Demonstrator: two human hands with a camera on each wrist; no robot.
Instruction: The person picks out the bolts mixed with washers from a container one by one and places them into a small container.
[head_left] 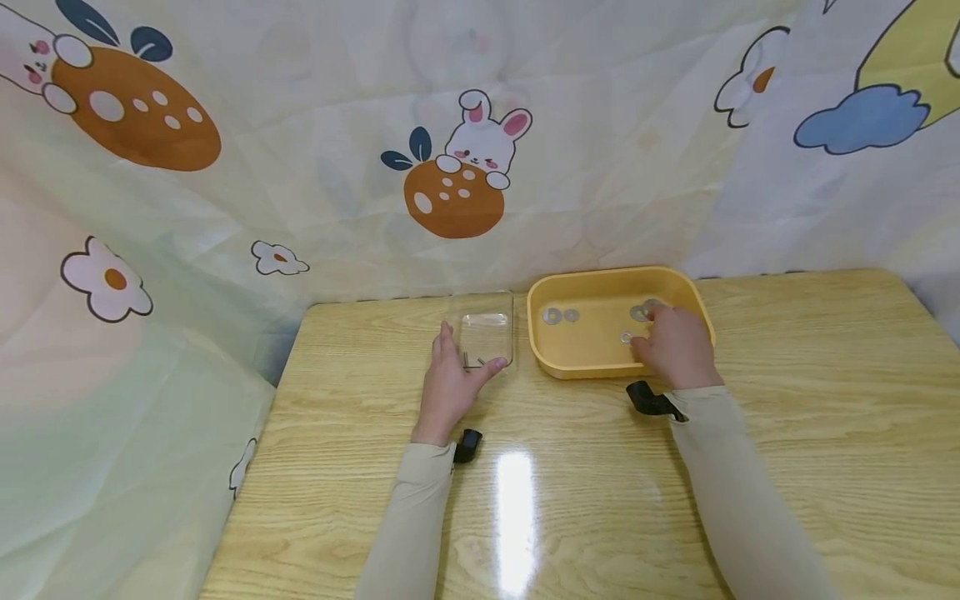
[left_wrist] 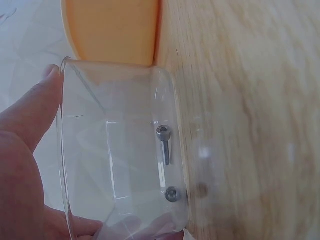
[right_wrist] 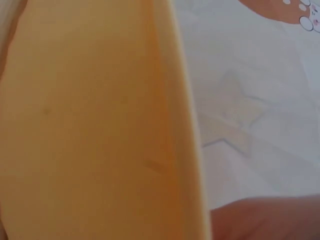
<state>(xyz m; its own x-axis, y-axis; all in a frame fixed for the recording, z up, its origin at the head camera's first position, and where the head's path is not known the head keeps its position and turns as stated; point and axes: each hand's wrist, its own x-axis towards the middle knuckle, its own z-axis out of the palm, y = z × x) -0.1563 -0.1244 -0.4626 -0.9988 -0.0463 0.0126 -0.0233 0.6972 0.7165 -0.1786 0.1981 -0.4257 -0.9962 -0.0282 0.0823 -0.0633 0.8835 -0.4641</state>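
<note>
My left hand holds a clear plastic box, thumb at its near right corner and fingers along its left side. Two socket-head screws lie inside; the left wrist view shows one screw lengthwise and another screw head-on. Over the right part of a yellow tray is my right hand, its thumb and index finger spread apart. The index fingertip is right at a flat washer, overlapping another washer. Near the thumb lies a small washer.
Toward the tray's left end lie a large washer and a smaller washer. Box and tray stand side by side at the back of the wooden table. Behind them hangs a printed cloth.
</note>
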